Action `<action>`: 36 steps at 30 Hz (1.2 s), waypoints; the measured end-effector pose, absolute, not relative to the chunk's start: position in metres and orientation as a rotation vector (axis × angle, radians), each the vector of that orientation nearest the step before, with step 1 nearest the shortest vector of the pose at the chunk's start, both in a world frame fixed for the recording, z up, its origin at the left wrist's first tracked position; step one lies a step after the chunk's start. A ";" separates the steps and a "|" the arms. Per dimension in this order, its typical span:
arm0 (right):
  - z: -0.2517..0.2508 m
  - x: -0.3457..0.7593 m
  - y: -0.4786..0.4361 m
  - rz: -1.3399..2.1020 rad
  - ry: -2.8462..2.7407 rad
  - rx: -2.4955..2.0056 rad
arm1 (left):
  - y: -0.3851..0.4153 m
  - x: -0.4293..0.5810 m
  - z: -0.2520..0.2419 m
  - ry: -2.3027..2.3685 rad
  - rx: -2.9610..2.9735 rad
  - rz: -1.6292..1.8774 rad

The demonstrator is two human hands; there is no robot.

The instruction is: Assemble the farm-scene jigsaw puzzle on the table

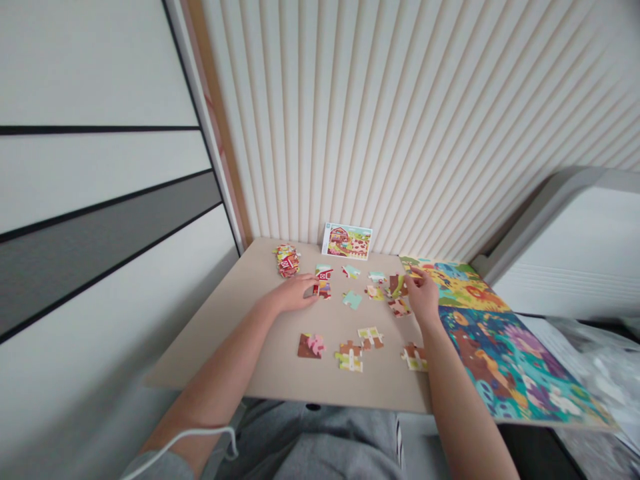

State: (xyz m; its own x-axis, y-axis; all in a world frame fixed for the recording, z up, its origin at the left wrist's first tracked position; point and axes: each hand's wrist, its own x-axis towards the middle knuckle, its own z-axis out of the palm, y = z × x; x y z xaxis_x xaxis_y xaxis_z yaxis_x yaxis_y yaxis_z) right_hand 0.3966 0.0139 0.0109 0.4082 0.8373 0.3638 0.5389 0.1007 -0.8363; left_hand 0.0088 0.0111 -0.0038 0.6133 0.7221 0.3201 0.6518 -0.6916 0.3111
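My left hand (296,293) rests on the table with thumb and forefinger apart, touching the left edge of a barn puzzle piece (324,288). Another piece with a red barn roof (324,272) adjoins its top. My right hand (424,295) is closed on a brown and green puzzle piece (397,286), pinched by its right side. Just below that lies a brown and cream piece (399,307). Between my hands are a pale green piece (353,299), a cream and yellow piece (375,293) and light blue pieces (351,272) farther back.
A picture card (347,241) leans against the pleated curtain (320,120). Piled pieces (287,261) sit at the back left. Nearer me lie a pink flower piece (311,346) and fence pieces (350,357). Finished puzzles (520,367) cover the right side, beside clear plastic (595,353).
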 end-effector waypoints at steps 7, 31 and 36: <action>0.008 0.396 0.018 0.460 -1.338 -1.503 | 0.012 0.008 -0.006 1.141 2.672 0.650; -0.005 0.377 0.013 0.226 -2.017 -1.804 | 0.014 0.008 -0.008 1.161 2.691 0.629; -0.004 0.382 0.017 0.607 -1.574 -1.599 | 0.012 0.009 -0.005 1.154 2.696 0.640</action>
State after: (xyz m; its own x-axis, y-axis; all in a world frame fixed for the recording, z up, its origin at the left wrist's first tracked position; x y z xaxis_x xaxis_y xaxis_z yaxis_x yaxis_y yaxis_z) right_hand 0.3822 0.0174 -0.0041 0.1128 0.9751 0.1911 0.5944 0.0879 -0.7993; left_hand 0.0091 0.0118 -0.0051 0.6155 0.7169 0.3273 0.6574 -0.6961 0.2884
